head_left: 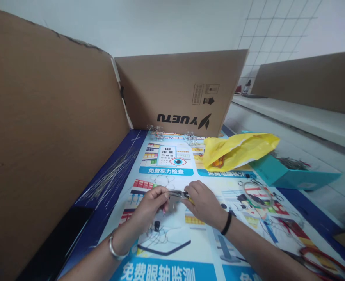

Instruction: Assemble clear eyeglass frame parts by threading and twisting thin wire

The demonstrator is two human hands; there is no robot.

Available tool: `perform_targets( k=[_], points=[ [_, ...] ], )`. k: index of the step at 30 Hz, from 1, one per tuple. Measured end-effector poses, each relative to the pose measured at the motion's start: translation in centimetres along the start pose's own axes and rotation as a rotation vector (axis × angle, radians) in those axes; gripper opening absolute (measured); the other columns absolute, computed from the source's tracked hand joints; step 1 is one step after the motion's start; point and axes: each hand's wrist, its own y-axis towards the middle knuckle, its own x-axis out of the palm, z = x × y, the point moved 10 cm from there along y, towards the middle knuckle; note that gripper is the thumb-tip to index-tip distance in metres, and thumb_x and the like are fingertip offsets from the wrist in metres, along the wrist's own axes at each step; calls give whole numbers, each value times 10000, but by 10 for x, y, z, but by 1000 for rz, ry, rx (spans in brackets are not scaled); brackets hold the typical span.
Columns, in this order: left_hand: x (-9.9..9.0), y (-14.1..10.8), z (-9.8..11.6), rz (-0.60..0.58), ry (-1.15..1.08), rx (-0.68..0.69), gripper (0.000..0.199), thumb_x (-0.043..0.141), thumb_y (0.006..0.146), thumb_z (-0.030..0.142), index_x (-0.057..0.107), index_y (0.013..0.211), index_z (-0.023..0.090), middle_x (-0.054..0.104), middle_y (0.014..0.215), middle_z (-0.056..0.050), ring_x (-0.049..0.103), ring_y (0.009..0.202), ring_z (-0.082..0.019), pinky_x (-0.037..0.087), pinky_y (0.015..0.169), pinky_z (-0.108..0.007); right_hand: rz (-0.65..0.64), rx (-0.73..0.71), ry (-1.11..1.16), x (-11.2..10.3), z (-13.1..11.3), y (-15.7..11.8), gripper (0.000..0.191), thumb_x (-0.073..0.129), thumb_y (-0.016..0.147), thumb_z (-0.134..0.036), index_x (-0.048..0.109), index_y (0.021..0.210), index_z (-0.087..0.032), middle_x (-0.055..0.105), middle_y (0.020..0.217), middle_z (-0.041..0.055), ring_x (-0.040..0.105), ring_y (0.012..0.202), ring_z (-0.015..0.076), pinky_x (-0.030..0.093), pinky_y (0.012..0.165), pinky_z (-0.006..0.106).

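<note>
My right hand [203, 201] is wrapped around pliers [176, 193] with a yellow handle, their jaws pointing left. Facing it, my left hand [155, 200] is closed in a pinch right at the plier tips. What it pinches is too small to make out; a small pink bit shows below its fingers. Just under the left hand lie some thin bent wires [160, 236] and a small black piece [157, 225]. Beyond the hands, faint wire loops [162, 179] rest on the printed sheet.
Cardboard panels [172, 89] wall the left and back. Straight wires [111, 175] and a black flat device [61, 238] lie left. At right are a yellow bag [242, 150], a teal box [295, 175], a wire coil [258, 195] and red loop handles [321, 253]. Wire pieces [191, 137] sit behind.
</note>
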Motion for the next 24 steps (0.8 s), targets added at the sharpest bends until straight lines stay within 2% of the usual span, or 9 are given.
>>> perform_targets(
  k=[4, 10, 20, 24],
  points=[
    [-6, 1, -2, 51, 99, 7, 146, 549, 790, 260, 510, 685, 167, 501, 534, 44, 439, 480, -74, 331, 502, -198, 1, -12, -18, 3, 2, -2, 195, 471, 866, -345, 529, 872, -159, 521, 831, 74, 461, 817, 205, 386, 689, 324],
    [-6, 2, -1, 57, 161, 11, 167, 554, 778, 274, 520, 665, 156, 470, 537, 51, 404, 453, -67, 320, 462, -200, 8, -42, -127, 4, 2, -4, 206, 479, 869, -366, 535, 811, -176, 519, 757, 44, 466, 749, 173, 351, 623, 275],
    [-8, 3, 1, 50, 189, 1, 200, 561, 779, 331, 550, 676, 159, 453, 530, 62, 389, 438, -60, 295, 449, -198, 3, -54, -278, 0, 3, -4, 235, 485, 863, -394, 529, 776, -180, 509, 730, 42, 447, 718, 178, 290, 592, 280],
    [-12, 2, -1, 88, 197, -19, 199, 571, 774, 317, 537, 653, 163, 456, 526, 62, 392, 429, -57, 292, 443, -197, 8, -67, -297, -3, 1, -3, 235, 487, 860, -395, 534, 779, -179, 505, 724, 44, 441, 710, 182, 288, 591, 285]
  ],
)
